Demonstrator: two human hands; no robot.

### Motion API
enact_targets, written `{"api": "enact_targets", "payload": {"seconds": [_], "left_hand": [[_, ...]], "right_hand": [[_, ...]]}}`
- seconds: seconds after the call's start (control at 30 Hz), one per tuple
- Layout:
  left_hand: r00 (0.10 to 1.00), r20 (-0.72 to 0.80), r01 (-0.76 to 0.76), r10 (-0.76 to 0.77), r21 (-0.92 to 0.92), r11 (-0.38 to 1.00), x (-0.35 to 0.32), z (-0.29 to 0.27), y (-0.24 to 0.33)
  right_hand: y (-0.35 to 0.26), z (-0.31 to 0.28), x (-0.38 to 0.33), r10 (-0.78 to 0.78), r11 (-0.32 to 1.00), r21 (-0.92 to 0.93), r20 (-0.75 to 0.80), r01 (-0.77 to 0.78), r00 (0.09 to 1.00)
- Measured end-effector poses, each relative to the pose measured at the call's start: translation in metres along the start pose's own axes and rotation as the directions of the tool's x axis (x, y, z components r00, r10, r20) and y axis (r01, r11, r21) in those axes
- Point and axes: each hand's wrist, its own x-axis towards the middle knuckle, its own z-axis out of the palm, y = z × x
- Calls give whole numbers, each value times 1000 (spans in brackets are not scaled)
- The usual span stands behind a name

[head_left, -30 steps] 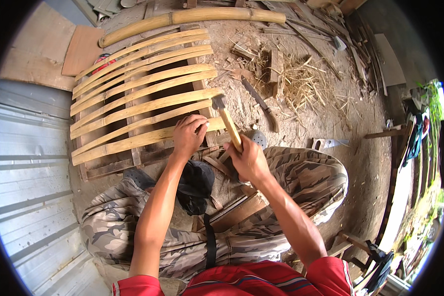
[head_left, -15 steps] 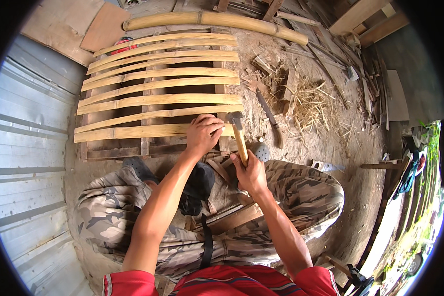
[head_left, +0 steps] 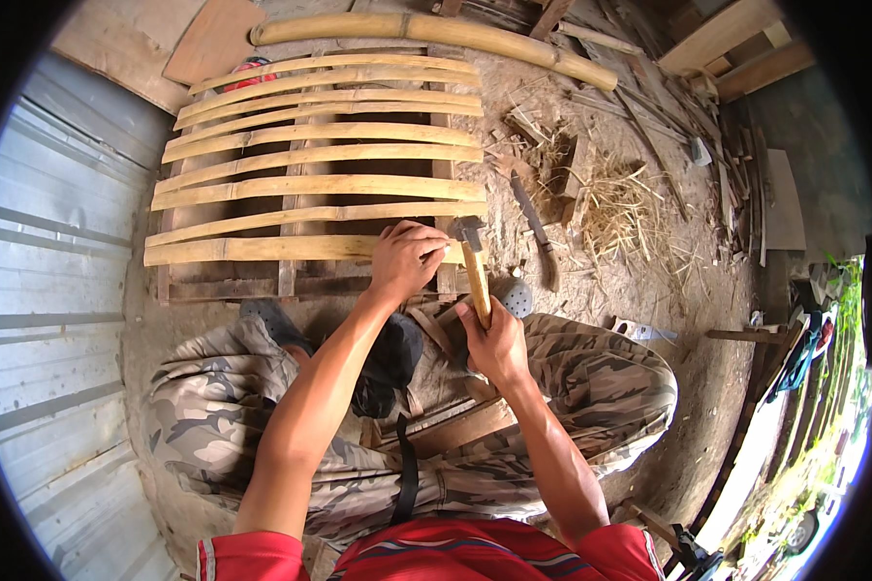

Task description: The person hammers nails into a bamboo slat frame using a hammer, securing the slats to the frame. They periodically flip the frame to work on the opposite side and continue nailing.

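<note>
A hammer (head_left: 476,276) with a wooden handle and dark metal head is gripped in my right hand (head_left: 499,343). Its head hovers over the right end of the nearest bamboo slat (head_left: 271,249). On that slat rests my left hand (head_left: 404,263), fingers bent and drawn together close to the hammer head; whatever they pinch is too small to make out. Several more split bamboo slats (head_left: 320,186) lie crosswise in rows on a dark wooden frame (head_left: 288,279), with gaps between them.
Beyond the frame lies a thick bamboo pole (head_left: 436,29). To the right are a long-bladed knife (head_left: 533,218), a wood block (head_left: 577,167) and a heap of shavings (head_left: 625,208). A saw (head_left: 639,329) lies past my right knee. Black cloth (head_left: 388,363) sits between my legs. Corrugated metal (head_left: 48,290) stands at left.
The view has shifted slightly, so the slats sit a little higher and farther right. Both hands keep nearly the same places, and the hammer head stays by the slat's end.
</note>
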Motion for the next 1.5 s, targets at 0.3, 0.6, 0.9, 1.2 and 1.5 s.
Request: {"api": "enact_targets", "payload": {"seconds": [0.3, 0.6, 0.9, 1.2, 1.5], "left_hand": [[1000, 9, 25, -25, -11, 1000, 0, 2, 1], [995, 78, -54, 60, -70, 996, 4, -1, -8], [948, 173, 249, -266, 113, 962, 30, -20, -3], [949, 140, 227, -281, 314, 922, 17, -9, -4], [991, 19, -132, 133, -9, 991, 7, -17, -1]], "right_hand": [[4, 4, -1, 27, 1000, 8, 10, -27, 1000], [-2, -5, -1, 45, 994, -97, -24, -47, 999], [-4, -14, 0, 79, 989, -120, -58, -86, 995], [-9, -12, -4, 127, 986, -109, -10, -127, 992], [-5, -5, 1, 117, 992, -50, -32, -119, 993]]}}
